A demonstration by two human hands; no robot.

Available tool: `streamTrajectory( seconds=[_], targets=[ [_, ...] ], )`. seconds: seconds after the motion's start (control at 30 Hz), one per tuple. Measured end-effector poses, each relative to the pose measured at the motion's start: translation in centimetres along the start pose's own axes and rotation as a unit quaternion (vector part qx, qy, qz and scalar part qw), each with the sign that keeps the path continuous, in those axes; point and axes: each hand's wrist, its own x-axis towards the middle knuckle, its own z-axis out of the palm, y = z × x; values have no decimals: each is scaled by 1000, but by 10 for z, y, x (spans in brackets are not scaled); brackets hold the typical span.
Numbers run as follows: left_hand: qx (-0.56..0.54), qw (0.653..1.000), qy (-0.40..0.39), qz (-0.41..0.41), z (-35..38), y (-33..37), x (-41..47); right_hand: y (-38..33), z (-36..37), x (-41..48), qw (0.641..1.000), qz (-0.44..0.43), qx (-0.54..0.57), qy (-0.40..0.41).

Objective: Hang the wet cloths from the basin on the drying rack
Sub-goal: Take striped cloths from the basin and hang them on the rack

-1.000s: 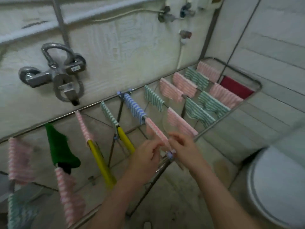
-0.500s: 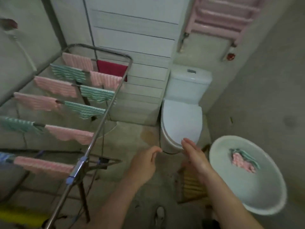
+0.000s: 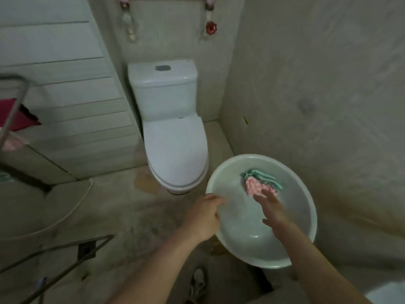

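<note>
Two wet cloths are bunched together in the basin, toward its far side: a pink cloth lies in front, and a green cloth is tucked behind and partly under it. The basin is set just beside the toilet and close to the wall. It is probably placed there so that the cloths can be lifted out without much bending. What carries it is hidden.

The rack is seen only at the left edge of the view, well apart from the basin, with a red cloth draped over it. A turn of the body would be needed for each cloth carried across.

The right hand is stretched forward over the basin with the palm down and the fingers straight and slightly spread. The fingertips are laid at the near edge of the pink cloth, and nothing is gripped yet. The pose is judged to be the start of a pick.

The left hand is held lower, at the basin's near-left rim, with the fingers loosely curled. Nothing is seen in it. Whether the rim is touched cannot be told. It may be placed there to steady the basin.
</note>
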Motion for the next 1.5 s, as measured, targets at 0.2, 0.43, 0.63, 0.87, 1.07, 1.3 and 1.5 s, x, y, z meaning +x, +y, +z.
streamTrajectory(
  seconds=[0.2,0.43,0.63,0.87,1.07,1.3,1.5],
  targets=[
    [56,992,-110,-8,59,16,80,12,-26,88,946,-109,-293,90],
    [86,981,-171,-37,114,28,151,25,-40,149,915,-186,-354,44],
    [-43,986,-114,-112,148,21,176,40,-34,156,965,-100,-229,86],
    [-285,923,106,-238,124,7,164,55,-37,151,977,94,192,9],
    [-280,939,48,-194,87,9,139,27,-47,120,939,-184,-258,131],
    [-413,902,69,-105,29,45,95,-17,-35,68,977,-146,130,85],
    [-382,917,115,-25,-28,45,43,-57,-14,8,945,-119,277,-129]
  ],
)
